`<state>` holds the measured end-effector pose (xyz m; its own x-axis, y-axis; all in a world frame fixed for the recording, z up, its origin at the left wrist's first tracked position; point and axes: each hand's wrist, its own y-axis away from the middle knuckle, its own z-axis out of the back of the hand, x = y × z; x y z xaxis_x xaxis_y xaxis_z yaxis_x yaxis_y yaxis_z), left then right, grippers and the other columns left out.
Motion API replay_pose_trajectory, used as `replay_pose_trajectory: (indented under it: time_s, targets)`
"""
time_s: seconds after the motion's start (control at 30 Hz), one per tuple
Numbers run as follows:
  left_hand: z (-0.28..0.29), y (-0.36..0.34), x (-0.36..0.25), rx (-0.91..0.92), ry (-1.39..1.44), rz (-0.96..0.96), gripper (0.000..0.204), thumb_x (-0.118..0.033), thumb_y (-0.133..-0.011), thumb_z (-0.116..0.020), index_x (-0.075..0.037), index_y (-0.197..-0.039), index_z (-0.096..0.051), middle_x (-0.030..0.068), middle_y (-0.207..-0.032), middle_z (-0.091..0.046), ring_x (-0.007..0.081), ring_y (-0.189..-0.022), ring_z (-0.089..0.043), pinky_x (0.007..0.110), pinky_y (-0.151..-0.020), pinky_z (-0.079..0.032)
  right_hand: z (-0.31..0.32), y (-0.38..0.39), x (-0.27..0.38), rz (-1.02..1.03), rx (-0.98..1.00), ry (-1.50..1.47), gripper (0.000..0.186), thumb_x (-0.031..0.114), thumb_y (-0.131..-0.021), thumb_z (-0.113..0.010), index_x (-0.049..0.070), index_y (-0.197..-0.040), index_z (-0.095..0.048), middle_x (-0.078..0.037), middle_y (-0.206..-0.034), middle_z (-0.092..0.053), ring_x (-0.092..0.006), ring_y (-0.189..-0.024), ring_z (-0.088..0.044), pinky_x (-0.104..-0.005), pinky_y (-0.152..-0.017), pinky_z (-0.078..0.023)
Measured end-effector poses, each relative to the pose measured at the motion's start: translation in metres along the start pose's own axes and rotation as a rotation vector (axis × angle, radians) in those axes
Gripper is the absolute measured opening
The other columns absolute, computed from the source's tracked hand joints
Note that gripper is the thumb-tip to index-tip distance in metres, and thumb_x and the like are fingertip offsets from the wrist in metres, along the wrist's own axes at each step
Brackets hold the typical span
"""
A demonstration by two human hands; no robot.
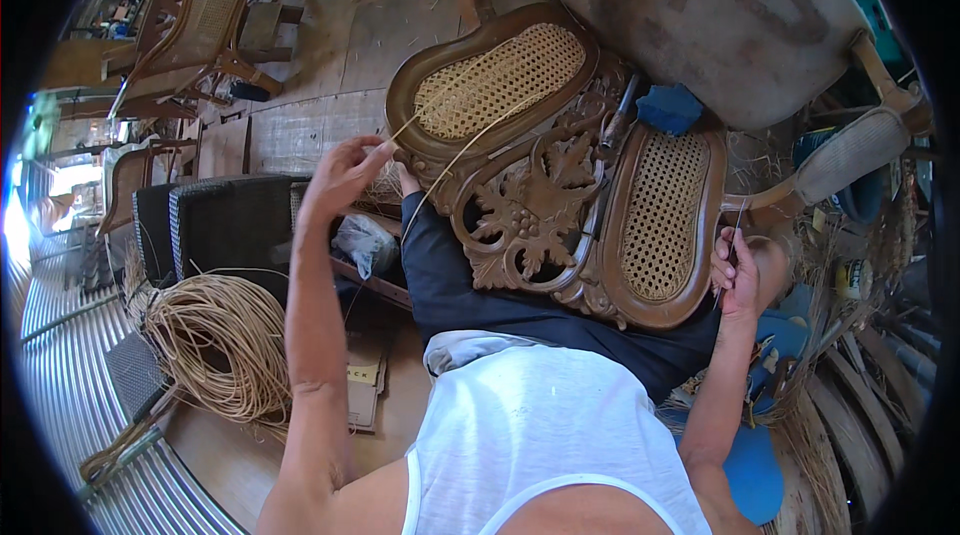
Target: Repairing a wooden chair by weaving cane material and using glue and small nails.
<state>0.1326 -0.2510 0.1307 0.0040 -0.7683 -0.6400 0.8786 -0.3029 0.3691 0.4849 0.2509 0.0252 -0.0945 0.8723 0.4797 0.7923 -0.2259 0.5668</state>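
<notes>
A carved brown wooden chair back [530,225] rests over my legs, with two oval woven cane panels, one at upper left [500,75] and one at right [660,215]. My left hand [350,173] is closed in a pinch on a pale cane strand [408,123] at the upper panel's left edge; another loose strand curves across that panel. My right hand [736,275] is closed around a thin needle-like tool [739,217] beside the right panel's outer rim. A blue block [668,107] and a metal-tipped tool [620,110] lie on the piece between the panels.
A large coil of cane [215,335] sits at lower left, near dark wicker seating [220,215] and a plastic bag [365,240]. Rattan chairs [200,25] stand at upper left. A stained padded seat [700,5] is beyond the piece. Cane scraps and wood pieces [850,395] crowd the right.
</notes>
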Motion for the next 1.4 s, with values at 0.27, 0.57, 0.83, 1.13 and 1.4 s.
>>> replay_pose_trajectory:
  time_s: [0.27, 0.57, 0.83, 1.13, 1.4]
  targets:
    - [0.147, 0.012, 0.015, -0.276, 0.069, -0.165, 0.028, -0.028, -0.100, -0.067, -0.002, -0.105, -0.074, -0.0035, -0.090, -0.069, 0.0065, -0.080, -0.059, 0.024, -0.077, -0.047, -0.003, 0.000, 0.005, 0.006, -0.003, 0.015, 0.026, 0.029, -0.107, -0.051, 0.005, -0.113, -0.058, -0.001, -0.080, -0.052, -0.0025, -0.052, -0.042, -0.0150, -0.038, -0.032]
    - [0.156, -0.016, 0.084, -0.665, -0.644, -0.046, 0.033, -0.034, -0.096, -0.066, -0.004, -0.108, -0.075, 0.0188, -0.096, -0.072, 0.0307, -0.093, -0.070, 0.040, -0.085, -0.053, -0.016, 0.016, 0.000, 0.080, 0.165, -0.021, 0.025, 0.028, -0.108, -0.049, 0.006, -0.115, -0.057, 0.000, -0.081, -0.052, -0.0025, -0.051, -0.042, -0.0170, -0.037, -0.033]
    - [0.055, -0.027, -0.016, -0.647, -0.447, -0.441, 0.036, -0.027, -0.096, -0.069, -0.003, -0.123, -0.068, 0.0189, -0.118, -0.069, 0.0322, -0.112, -0.064, 0.039, -0.101, -0.046, 0.018, 0.133, -0.005, 0.419, -0.120, 0.149, 0.028, 0.027, -0.107, -0.050, 0.007, -0.125, -0.057, -0.002, -0.081, -0.052, -0.0087, -0.052, -0.046, -0.0223, -0.041, -0.038]
    - [0.012, -0.047, -0.051, -0.412, -0.224, -0.498, 0.045, -0.026, -0.099, -0.067, 0.004, -0.132, -0.061, 0.0163, -0.126, -0.067, 0.0202, -0.112, -0.064, 0.033, -0.097, -0.050, 0.173, 0.215, -0.086, 0.255, -1.149, 0.507, 0.018, 0.018, -0.100, -0.062, 0.003, -0.111, -0.064, -0.006, -0.087, -0.065, -0.0169, -0.082, -0.066, -0.0312, -0.069, -0.054]
    - [-0.019, -0.035, -0.104, -0.401, -0.148, -0.653, 0.034, -0.018, -0.099, -0.067, 0.000, -0.128, -0.065, 0.0116, -0.119, -0.070, 0.0172, -0.104, -0.067, 0.026, -0.093, -0.049, 0.061, 0.203, -0.079, 0.615, -0.740, 0.576, 0.019, 0.016, -0.102, -0.061, 0.003, -0.114, -0.068, 0.002, -0.081, -0.060, -0.0052, -0.069, -0.054, -0.0215, -0.064, -0.044]
